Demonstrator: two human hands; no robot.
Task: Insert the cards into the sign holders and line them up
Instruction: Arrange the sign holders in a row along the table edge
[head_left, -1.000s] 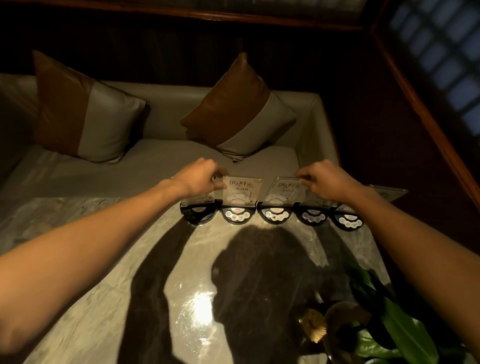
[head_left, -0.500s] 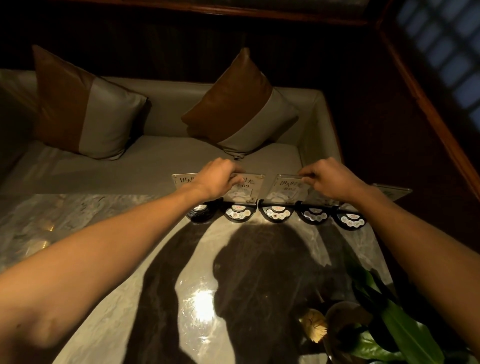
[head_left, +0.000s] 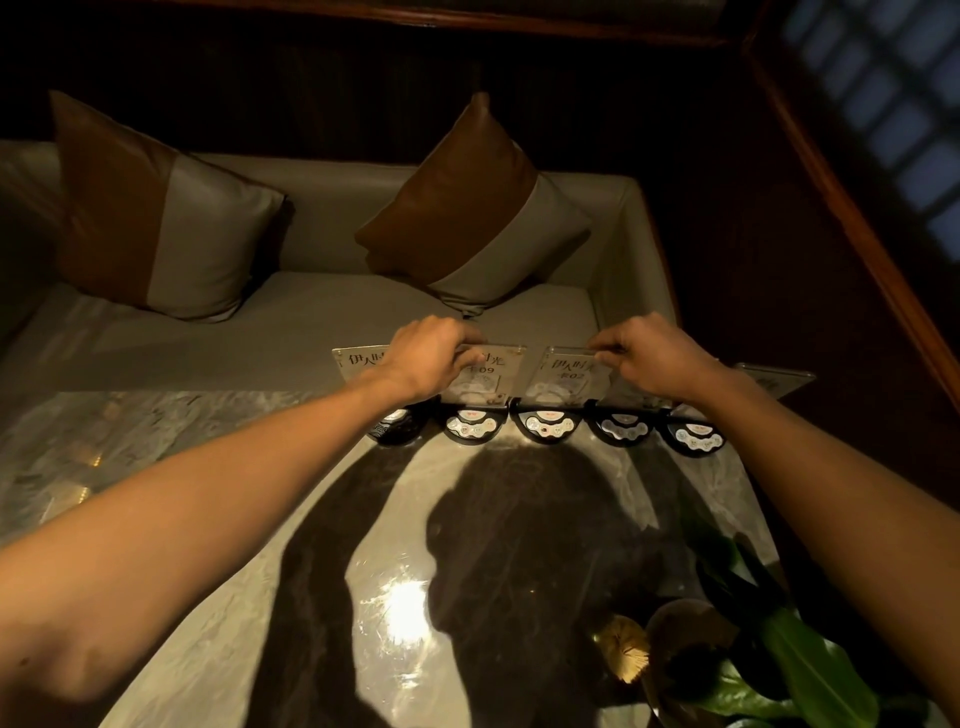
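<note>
Both hands, left (head_left: 427, 358) and right (head_left: 649, 356), pinch the top edges of clear acrylic sign holders (head_left: 566, 375) lined along the marble tabletop (head_left: 218, 525).

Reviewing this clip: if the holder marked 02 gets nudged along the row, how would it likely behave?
The 02 sign holder probably slides easily, since the marble table looks glossy. Its tall clear panel on a small black base may tip if pushed from the top edge, where the right hand rests.

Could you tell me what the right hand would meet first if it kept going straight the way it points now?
Probably the grey bench seat behind the sign holders: the right hand points away across the table edge. Depth is hard to judge.
</note>
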